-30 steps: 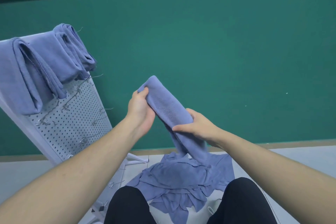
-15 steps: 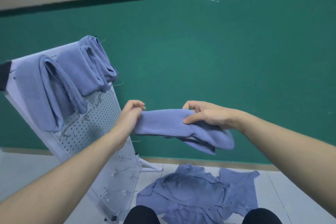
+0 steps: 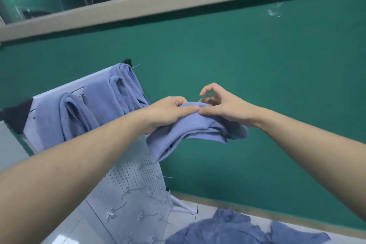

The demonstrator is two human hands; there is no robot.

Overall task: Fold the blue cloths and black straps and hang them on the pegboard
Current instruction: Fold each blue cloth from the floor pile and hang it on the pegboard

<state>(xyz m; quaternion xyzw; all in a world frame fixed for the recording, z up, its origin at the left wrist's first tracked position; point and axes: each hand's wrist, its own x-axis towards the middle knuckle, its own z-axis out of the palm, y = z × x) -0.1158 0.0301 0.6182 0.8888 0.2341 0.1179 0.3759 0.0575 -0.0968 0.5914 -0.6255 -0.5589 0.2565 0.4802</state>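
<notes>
Green wall point(image 3: 257, 65) behind. White pegboard point(image 3: 134, 172) leaning, two folded blue cloths point(image 3: 95, 109) draped over top edge. Loose cloth pile point(image 3: 237, 230) on floor. Folded cloth point(image 3: 190, 130) held midair beside pegboard: left hand point(image 3: 168, 113) grips it, right hand point(image 3: 223, 105) pinches top fold.

Two folded blue cloths point(image 3: 95, 109) already drape over the upper part of the white perforated pegboard point(image 3: 134, 172), covering its hooks there; black corner caps point(image 3: 16, 115) mark its top edge. Lower down the board's face is bare of cloth, but small wire hooks point(image 3: 118, 209) jut from it. The left hand point(image 3: 168, 112) and right hand point(image 3: 223, 105), with the folded blue cloth point(image 3: 190, 130) between them, sit just right of the board's edge. To their right the green wall point(image 3: 277, 85) stands bare. A loose pile of blue cloths point(image 3: 237, 230) lies on the pale tiled floor point(image 3: 79, 224) below.
</notes>
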